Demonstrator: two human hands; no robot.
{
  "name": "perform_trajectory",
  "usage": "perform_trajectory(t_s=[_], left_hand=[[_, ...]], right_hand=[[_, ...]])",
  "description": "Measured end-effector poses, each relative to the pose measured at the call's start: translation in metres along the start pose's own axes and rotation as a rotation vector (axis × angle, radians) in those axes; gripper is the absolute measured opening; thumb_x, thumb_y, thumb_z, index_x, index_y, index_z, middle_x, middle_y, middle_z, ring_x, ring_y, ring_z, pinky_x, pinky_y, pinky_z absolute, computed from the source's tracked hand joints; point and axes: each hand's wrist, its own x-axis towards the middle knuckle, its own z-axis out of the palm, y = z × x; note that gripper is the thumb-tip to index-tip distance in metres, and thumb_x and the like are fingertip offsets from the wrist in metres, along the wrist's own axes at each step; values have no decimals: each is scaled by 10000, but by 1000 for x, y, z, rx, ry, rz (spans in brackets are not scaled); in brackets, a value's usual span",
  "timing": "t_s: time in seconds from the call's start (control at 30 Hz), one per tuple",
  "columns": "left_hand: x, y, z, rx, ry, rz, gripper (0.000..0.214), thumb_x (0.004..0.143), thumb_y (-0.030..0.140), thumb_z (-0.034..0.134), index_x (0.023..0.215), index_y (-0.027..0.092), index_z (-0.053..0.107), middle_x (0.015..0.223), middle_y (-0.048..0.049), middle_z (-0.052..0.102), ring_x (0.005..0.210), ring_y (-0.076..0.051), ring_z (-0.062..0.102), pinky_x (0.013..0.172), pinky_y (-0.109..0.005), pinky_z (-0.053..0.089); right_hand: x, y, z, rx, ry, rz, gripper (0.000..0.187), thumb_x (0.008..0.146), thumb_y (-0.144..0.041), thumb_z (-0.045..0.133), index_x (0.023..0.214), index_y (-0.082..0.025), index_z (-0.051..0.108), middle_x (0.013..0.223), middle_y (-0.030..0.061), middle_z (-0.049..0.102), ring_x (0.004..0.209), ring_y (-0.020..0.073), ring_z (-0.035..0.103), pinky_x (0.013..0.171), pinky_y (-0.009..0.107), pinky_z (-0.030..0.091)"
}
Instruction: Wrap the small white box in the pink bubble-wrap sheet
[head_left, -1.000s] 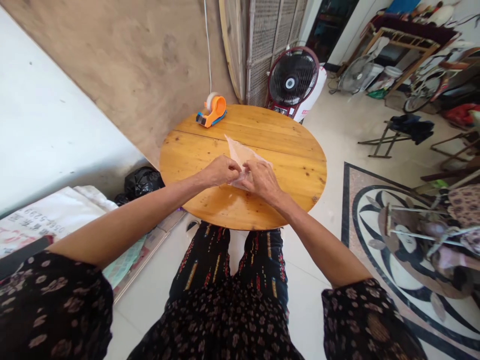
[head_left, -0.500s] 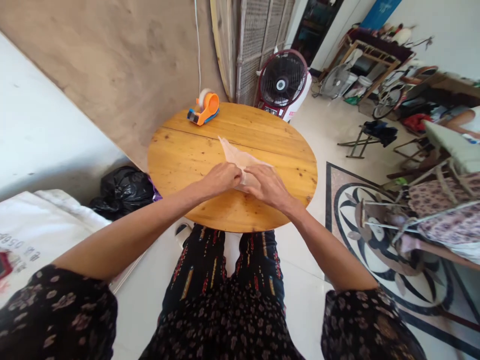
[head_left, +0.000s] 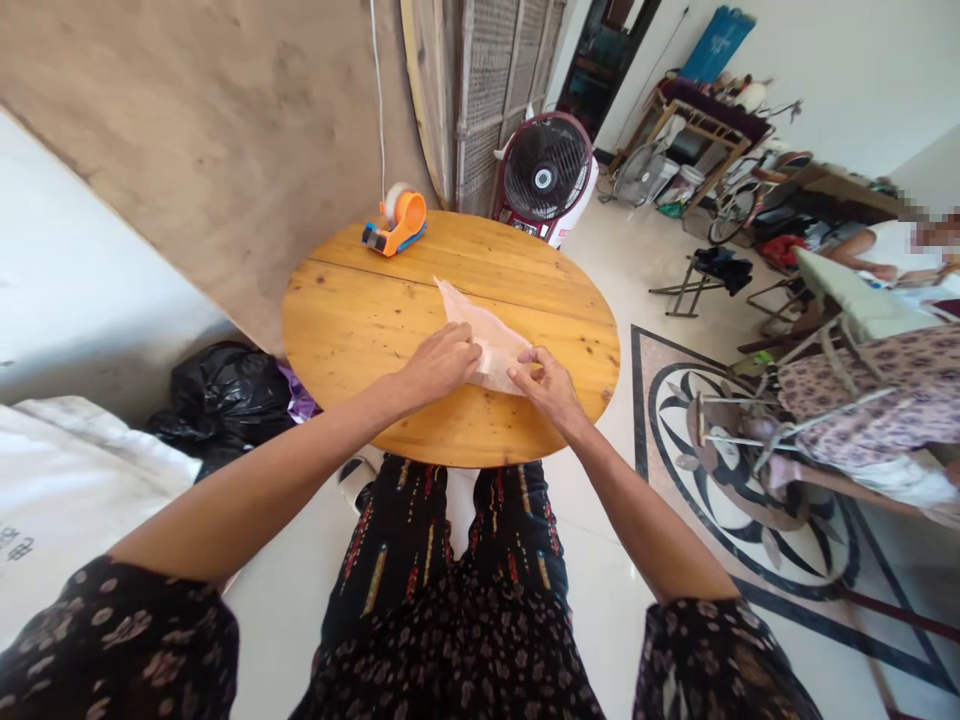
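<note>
A thin, see-through pinkish-white sheet point(head_left: 487, 330), perhaps tissue paper, lies folded on the round wooden table point(head_left: 345, 350). Its pointed corner reaches away from me to the upper left. My left hand point(head_left: 442, 362) is closed at the sheet's left side, fingers curled and pressed onto its near folded part. At the right end, my right hand point(head_left: 551, 385) is closed too, thumb and fingertips pinching the sheet's edge. The fingers partly cover the sheet, so the fold beneath them is hidden.
An orange tape dispenser point(head_left: 401, 222) stands at the table's far left edge. Behind the table is a dark red fan point(head_left: 546, 170). Black plastic bags point(head_left: 225, 395) lie at the left. Another person point(head_left: 885, 245) sits at a table on the far right.
My right hand has gone from lying flat over the sheet to pinching its right end, a little farther right of my left hand. More of the sheet shows. The view has shifted slightly.
</note>
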Motion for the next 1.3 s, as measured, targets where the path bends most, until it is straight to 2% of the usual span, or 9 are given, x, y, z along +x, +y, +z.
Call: perform_trajectory(t_s=[0.1,0.2,0.3,0.43,0.6,0.67,0.8,1.0,1.3], left_hand=[[-1,0,-1,3,2,9,279,941,153,452,869,122,719,889,-113,610,890,-225,575,758,-305,444],[0,1,-1,20,-21,6,269,949,156,445,909,119,708,913,-121,612,915,-238,579,753,-310,447],[1,2,-1,37,-36,19,263,955,158,435,939,118,694,938,-131,612,941,-252,579,763,-321,449],[2,2,-2,71,-50,49,258,961,145,419,1039,133,665,952,-125,608,928,-239,582,750,-312,444],[6,0,-4,162,-104,168,352,941,102,436,1226,207,614,975,-119,593,940,-244,590,719,-307,424],[9,-1,-4,185,-132,215,365,950,112,434,1238,233,622,979,-119,585,947,-248,588,722,-311,418],[15,-1,-4,187,-176,253,328,960,138,442,1177,238,667,963,-110,577,932,-234,581,727,-306,406],[27,-3,-9,214,-304,290,339,948,152,462,1180,262,684,963,-108,579,870,-218,593,714,-306,388],[30,3,-18,261,-396,276,412,942,133,433,1260,281,648,993,-111,579,862,-213,610,703,-301,404]], right_hand=[[0,4,-2,-15,52,-49,287,838,-449,589,993,-210,615,1082,68,653,829,187,613,661,295,483],[0,12,-7,-47,94,-94,298,850,-411,570,1044,-202,655,1148,96,652,957,215,618,768,338,503],[3,17,-7,-22,90,-80,326,858,-404,558,1076,-194,676,1162,102,670,933,206,638,861,379,505],[10,20,-2,50,75,-40,335,867,-415,552,1081,-195,687,1139,86,703,922,201,659,877,375,515],[12,24,1,65,59,-32,349,871,-437,551,1081,-201,699,1138,77,714,928,203,662,882,369,516],[11,25,0,43,41,-44,347,875,-441,550,1082,-210,704,1158,75,708,977,207,652,911,368,498],[8,20,-4,-29,-68,-22,335,892,-425,532,1097,-203,675,1017,51,713,817,176,626,772,313,486],[9,8,-7,-145,-146,-52,245,909,-352,465,884,-188,645,796,2,646,696,146,533,655,263,387],[15,24,9,171,-9,-4,153,777,-334,593,768,-182,606,710,-16,613,645,128,525,631,253,408]])
